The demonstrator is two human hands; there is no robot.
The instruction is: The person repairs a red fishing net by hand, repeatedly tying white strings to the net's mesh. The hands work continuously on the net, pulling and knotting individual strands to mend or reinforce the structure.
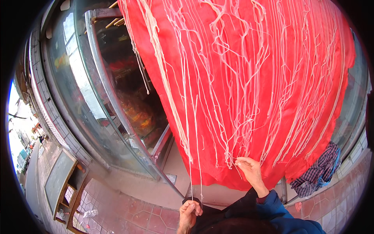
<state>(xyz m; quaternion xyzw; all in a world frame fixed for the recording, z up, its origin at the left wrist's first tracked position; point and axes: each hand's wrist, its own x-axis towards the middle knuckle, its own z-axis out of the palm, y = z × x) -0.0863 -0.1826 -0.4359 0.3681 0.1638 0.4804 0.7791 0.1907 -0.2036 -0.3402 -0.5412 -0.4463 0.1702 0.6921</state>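
Observation:
A large red cloth hangs in front of me, with many long pale, string-like strands over it, several of them tangled. Low in the middle, my left hand is closed in a pinch around the lower end of a thin pale strand, which runs taut up to the hanging bundle. My right hand is raised to the bottom of a tangled cluster, thumb and fingers pinched at the strand ends. Its fingertips partly hide what they grip.
A grey metal pole slants down left of the cloth, beside a glass door. At the lower left stands a wooden table. Dark plaid fabric hangs at the lower right. A clear plastic bag lies on the tiled paving.

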